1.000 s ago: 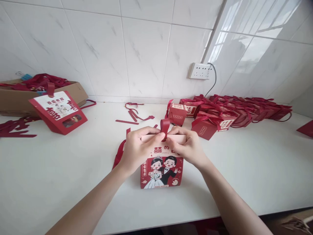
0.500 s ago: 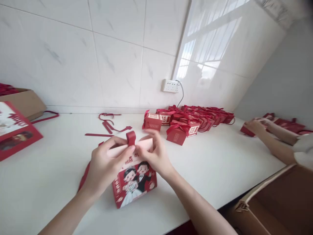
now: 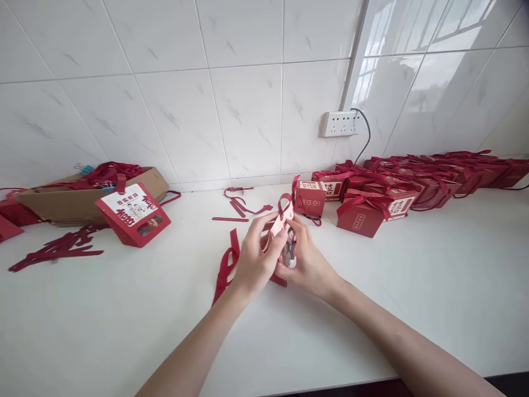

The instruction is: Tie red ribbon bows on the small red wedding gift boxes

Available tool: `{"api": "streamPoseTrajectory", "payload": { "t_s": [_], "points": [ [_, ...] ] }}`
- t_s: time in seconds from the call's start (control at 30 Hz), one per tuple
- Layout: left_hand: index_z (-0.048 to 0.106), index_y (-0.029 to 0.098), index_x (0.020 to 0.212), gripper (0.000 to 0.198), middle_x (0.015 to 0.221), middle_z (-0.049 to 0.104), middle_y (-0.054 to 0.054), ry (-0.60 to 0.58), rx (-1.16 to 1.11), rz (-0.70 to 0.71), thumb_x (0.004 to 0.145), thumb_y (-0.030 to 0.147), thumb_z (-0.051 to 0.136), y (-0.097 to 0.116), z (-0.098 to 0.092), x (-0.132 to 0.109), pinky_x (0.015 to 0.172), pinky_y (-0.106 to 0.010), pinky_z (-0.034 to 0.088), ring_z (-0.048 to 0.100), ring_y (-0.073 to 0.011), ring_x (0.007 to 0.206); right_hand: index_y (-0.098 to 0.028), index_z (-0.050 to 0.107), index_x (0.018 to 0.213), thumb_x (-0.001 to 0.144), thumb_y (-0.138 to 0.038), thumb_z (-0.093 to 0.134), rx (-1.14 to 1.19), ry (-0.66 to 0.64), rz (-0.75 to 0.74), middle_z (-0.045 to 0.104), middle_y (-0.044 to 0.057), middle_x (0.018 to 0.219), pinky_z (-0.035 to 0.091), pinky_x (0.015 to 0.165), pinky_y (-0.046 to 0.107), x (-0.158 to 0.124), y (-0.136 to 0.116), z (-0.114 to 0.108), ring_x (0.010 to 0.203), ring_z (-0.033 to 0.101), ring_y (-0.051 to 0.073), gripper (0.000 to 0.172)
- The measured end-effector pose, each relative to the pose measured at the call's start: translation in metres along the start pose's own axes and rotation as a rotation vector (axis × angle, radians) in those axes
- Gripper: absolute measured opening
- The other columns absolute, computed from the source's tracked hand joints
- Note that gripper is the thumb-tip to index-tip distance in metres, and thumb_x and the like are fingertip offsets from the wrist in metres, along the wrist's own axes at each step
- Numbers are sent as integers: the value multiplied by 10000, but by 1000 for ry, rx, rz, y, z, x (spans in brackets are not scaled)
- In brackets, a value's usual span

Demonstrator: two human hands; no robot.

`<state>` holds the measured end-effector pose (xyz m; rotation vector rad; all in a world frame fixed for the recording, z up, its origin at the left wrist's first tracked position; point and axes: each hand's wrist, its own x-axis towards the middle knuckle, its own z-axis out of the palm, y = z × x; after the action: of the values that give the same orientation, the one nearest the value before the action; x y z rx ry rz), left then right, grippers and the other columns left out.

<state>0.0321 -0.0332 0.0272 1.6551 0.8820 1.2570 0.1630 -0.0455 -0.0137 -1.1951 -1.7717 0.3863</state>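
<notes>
Between my hands is a red gift box (image 3: 291,251) with a cartoon couple printed on its side, now turned partly edge-on. My left hand (image 3: 262,256) grips its pale top flap from the left, thumb against the front. Opposite, my right hand (image 3: 306,253) is closed on the box's right side, fingers near the top. A dark red ribbon loop (image 3: 285,204) stands up from the flap. Loose ribbon (image 3: 225,270) trails on the table left of my left hand. Much of the box is hidden behind my fingers.
Finished-looking red boxes with bows (image 3: 361,212) stand in rows at the right. A single box with a window (image 3: 134,215) sits at the left, before a cardboard box (image 3: 61,201) of ribbons. Ribbon strips (image 3: 58,248) lie nearby, and a power socket (image 3: 341,124) is on the wall.
The view has swung right-to-left, showing more of the left side; the co-worker's arms are out of view. The gift box has been turned so its printed front faces right, still in both hands.
</notes>
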Motion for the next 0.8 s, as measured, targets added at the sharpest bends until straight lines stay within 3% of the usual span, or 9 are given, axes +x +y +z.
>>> {"api": "streamPoseTrajectory", "payload": {
  "t_s": [0.1, 0.17, 0.3, 0.37, 0.47, 0.53, 0.67, 0.8],
  "points": [
    [442, 205, 1256, 493, 1333, 511, -132, -43, -222, -55, 836, 456, 511, -3, -4, 5, 751, -316, 561, 576, -254, 1132, -188, 506, 1004, 758, -253, 516, 249, 24, 201, 614, 99, 1038, 532, 730, 378, 9, 5, -12, 950, 617, 244, 255],
    [429, 222, 1229, 474, 1341, 503, -128, 59, -266, -83, 816, 427, 538, -7, -8, 9, 710, -325, 576, 552, -267, 1170, -191, 519, 810, 769, -285, 507, 390, 131, 336, 624, 27, 794, 503, 607, 304, 15, 8, -21, 727, 615, 188, 103],
    [528, 234, 1088, 353, 1273, 548, -78, 366, -67, 3, 756, 305, 622, -13, -12, 14, 850, -315, 534, 460, -233, 1260, -196, 546, 764, 669, -299, 596, 753, 246, 467, 634, -5, 707, 458, 542, 271, 23, 12, -33, 589, 579, 158, 149],
    [552, 229, 1098, 361, 1238, 578, -76, 306, -72, -33, 761, 336, 624, -14, -12, 15, 902, -337, 503, 510, -236, 1206, -197, 559, 742, 625, -295, 621, 881, 235, 502, 631, -13, 650, 438, 508, 264, 24, 12, -35, 519, 551, 145, 164],
    [598, 181, 1061, 378, 1116, 654, -110, -40, -242, -185, 795, 448, 571, -13, -10, 13, 822, -360, 525, 620, -263, 1031, -191, 541, 650, 602, -312, 634, 904, 216, 502, 592, -21, 570, 393, 465, 243, 22, 9, -36, 464, 504, 126, 160],
    [626, 164, 973, 359, 1000, 691, -105, -136, -286, -242, 788, 468, 580, -13, -7, 12, 753, -340, 530, 652, -257, 924, -192, 530, 635, 604, -321, 633, 875, 193, 482, 564, -31, 546, 383, 460, 238, 21, 7, -37, 455, 486, 119, 167],
    [597, 180, 782, 252, 767, 664, -26, -4, -174, -181, 769, 430, 627, -16, -4, 8, 614, -262, 480, 624, -175, 723, -200, 516, 665, 717, -452, 576, 808, 161, 400, 595, -4, 616, 426, 522, 264, 20, 5, -38, 540, 540, 150, 265],
    [501, 177, 647, 341, 584, 549, 23, 85, -110, -74, 780, 473, 607, -19, -6, 5, 490, -221, 395, 515, -107, 533, -194, 547, 731, 786, -648, 478, 641, 100, 335, 635, 37, 724, 451, 623, 305, 21, 6, -41, 689, 590, 202, 463]
  ]
}}
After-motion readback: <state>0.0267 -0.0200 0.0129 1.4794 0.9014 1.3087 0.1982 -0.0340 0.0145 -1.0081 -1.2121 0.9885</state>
